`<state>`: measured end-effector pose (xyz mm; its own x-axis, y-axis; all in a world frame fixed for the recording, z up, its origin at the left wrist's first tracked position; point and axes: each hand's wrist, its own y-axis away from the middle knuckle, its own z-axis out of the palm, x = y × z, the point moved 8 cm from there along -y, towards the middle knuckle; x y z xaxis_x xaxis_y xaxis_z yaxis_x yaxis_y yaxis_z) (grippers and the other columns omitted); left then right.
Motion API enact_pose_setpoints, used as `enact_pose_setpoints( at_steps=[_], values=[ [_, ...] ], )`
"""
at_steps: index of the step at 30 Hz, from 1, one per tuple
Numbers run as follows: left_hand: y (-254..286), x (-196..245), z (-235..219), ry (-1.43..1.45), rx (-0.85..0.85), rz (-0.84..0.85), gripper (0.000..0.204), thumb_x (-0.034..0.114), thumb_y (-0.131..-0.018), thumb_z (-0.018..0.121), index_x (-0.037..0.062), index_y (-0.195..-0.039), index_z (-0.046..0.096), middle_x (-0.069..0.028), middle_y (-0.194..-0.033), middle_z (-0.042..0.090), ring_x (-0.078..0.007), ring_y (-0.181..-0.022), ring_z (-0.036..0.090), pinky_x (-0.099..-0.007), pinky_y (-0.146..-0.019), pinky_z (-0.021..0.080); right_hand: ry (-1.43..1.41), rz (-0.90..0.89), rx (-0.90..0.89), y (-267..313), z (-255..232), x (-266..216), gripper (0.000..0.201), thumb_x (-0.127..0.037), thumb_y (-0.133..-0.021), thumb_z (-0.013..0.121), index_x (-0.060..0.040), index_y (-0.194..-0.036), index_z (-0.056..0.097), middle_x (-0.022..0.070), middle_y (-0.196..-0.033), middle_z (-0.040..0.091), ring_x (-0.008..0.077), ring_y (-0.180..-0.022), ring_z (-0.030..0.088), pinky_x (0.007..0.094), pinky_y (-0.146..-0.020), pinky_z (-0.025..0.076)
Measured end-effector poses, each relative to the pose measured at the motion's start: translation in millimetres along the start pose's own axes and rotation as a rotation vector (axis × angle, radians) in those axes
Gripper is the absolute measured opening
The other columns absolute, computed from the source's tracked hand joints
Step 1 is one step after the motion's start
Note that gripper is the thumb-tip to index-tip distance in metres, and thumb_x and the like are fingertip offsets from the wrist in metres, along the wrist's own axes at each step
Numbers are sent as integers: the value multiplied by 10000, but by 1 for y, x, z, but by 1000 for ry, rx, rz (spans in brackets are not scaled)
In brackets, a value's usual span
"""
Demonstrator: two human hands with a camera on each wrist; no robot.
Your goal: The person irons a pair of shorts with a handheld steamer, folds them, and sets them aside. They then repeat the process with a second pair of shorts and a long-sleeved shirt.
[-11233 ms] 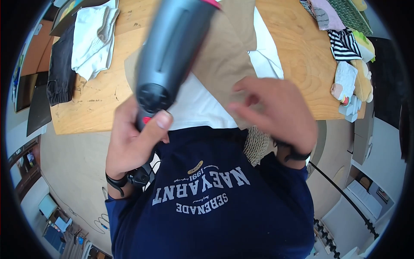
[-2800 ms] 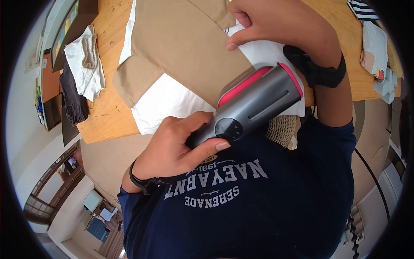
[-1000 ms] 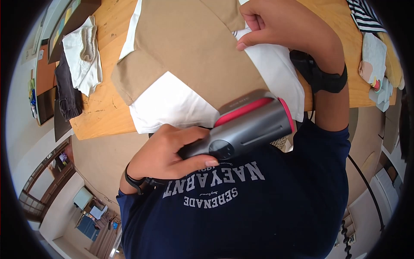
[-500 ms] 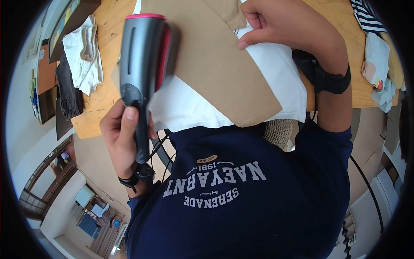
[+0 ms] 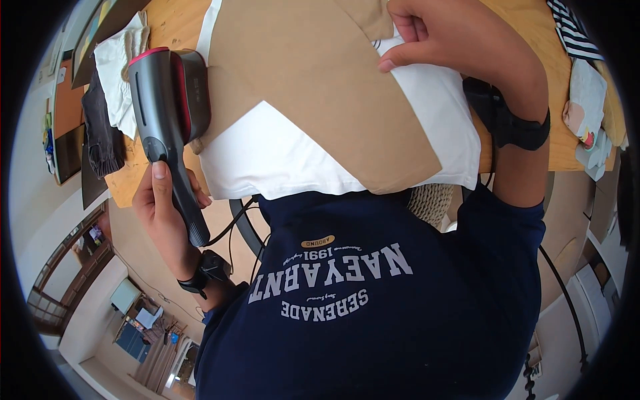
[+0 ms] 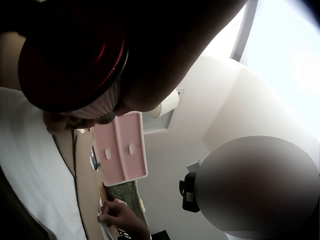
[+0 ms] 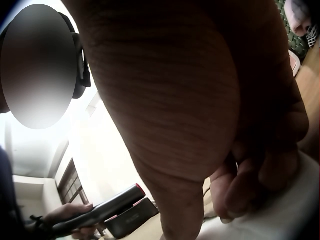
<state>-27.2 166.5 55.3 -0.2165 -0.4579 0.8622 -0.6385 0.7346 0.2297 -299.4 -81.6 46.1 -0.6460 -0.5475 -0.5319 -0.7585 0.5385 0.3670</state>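
In the head view, my left hand (image 5: 160,200) grips the handle of a grey and red handheld garment steamer (image 5: 157,100). Its thumb lies near the round control panel. The steamer stands tilted at the left edge of a beige garment (image 5: 307,87), which lies over a white garment (image 5: 260,153) on the table. Loosely bent, the fingers of my right hand (image 5: 440,33) rest at the beige garment's right edge, thumb tip on the cloth. Bent fingers (image 7: 235,195) touch white cloth in the right wrist view. The steamer's red end (image 6: 75,65) fills a corner of the left wrist view.
White folded trousers (image 5: 120,80) and dark trousers (image 5: 103,127) lie at the wooden table's (image 5: 127,187) left side. Striped cloth (image 5: 573,30) and a printed garment (image 5: 587,100) sit at the right. A black cable (image 5: 230,223) trails from the steamer's handle.
The steamer lay across the beige garment's lower end one second ago. My left hand has swung it up and left, off that end. My right hand has barely moved.
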Motion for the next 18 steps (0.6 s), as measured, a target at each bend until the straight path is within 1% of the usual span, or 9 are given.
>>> enact_pose_setpoints(
  at_steps=[1,2,7,11,14,16,17,18],
  values=[
    [0,0,-3,-10,30,-16,425,372,-1068,528,-6,-891,611,-95,-672,619,-151,-494,585,-271,-479,460,-31,-36,0,0,0,-1,434,-385,-774,840,-47,-671,588,150,-622,580,326,-619,580,406,-579,427],
    [0,-1,-4,-9,31,-17,425,372,-1068,528,-6,-891,611,-95,-672,619,-151,-494,585,-271,-479,460,-30,-37,-1,0,0,-1,434,-385,-774,840,-47,-671,588,150,-622,580,326,-619,580,406,-579,427],
    [1,-6,-16,-9,88,-34,439,397,-1068,525,-7,-926,623,-93,-666,620,-154,-483,586,-262,-476,461,-19,-60,27,1,-1,0,429,-380,-773,841,-41,-674,598,158,-624,582,330,-622,584,403,-583,430],
    [2,-8,-18,10,101,-49,440,403,-1068,521,-8,-952,627,-93,-661,621,-153,-477,587,-258,-470,459,14,-53,63,0,5,6,431,-381,-774,840,-38,-672,598,161,-626,583,333,-628,585,401,-588,433],
    [3,-9,-19,26,104,-52,434,401,-1070,517,-9,-982,629,-91,-660,621,-150,-475,587,-254,-465,456,9,-93,102,1,1,0,397,-351,-771,842,-39,-694,608,149,-610,582,334,-608,579,400,-584,441],
    [2,-11,-20,19,99,-45,437,401,-1069,517,-15,-993,628,-95,-664,623,-149,-477,588,-252,-465,460,-21,-66,63,-1,-1,-8,362,-319,-768,844,-33,-804,624,133,-770,650,310,-718,613,391,-645,459],
    [2,-12,-21,20,105,-46,437,401,-1069,517,-15,-993,628,-95,-664,623,-149,-477,588,-252,-465,460,-19,-71,62,-2,0,-10,362,-319,-768,844,-33,-804,624,133,-770,650,310,-718,613,391,-645,459],
    [2,-12,-21,40,94,-41,439,402,-1068,519,-18,-995,627,-99,-665,623,-151,-477,588,-251,-467,462,7,-185,138,-1,-3,-19,389,-307,-765,845,-30,-950,644,159,-972,654,319,-884,616,391,-761,476]
  ],
)
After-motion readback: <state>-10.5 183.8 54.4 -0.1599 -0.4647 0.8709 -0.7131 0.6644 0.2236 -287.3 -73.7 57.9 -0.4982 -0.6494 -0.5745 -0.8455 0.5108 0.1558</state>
